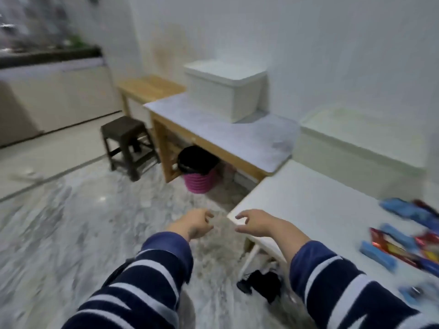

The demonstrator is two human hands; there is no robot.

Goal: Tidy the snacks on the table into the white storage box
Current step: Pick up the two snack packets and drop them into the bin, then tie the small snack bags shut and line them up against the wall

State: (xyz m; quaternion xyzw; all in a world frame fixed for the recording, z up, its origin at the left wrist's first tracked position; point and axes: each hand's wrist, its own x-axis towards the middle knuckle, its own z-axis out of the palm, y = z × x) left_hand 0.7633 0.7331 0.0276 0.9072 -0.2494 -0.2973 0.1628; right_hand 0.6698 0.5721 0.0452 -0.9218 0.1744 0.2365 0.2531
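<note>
left hand (196, 225): out in front over the floor, just left of the white surface's near corner. Fingers loosely curled, holding nothing.
right hand (255, 224): above the near-left corner of the white surface (308, 205), fingers loosely curled, thumb under, holding nothing. Whether the fingertips touch the edge can't be told through the blur.
hands, relative: near each other, small gap between, not touching.
sleeves: navy with pale stripes on both arms, reaching in from the bottom edge.
snacks (408, 236): scattered on the right end of the white surface, well apart from both hands. Blue wrappers and red wrappers, some overlapping; blurred, so no count or labels.
white storage box (225, 91): lid on, standing at the far end of a second, grey-topped surface (221, 131) with wooden legs, against the wall. Well apart from the snacks and the hands.
grey-topped surface: abuts the far-left end of the white surface; a lower wooden bench (148, 87) sits beyond it.
bin (198, 172): pink ribbed body with a black liner, on the floor under the grey-topped surface.
stool (128, 146): dark brown, on the floor left of the grey-topped surface.
dark object (261, 284): black, on the floor under the white surface near its white leg; can't identify it.
floor (78, 233): grey marbled tile.
</note>
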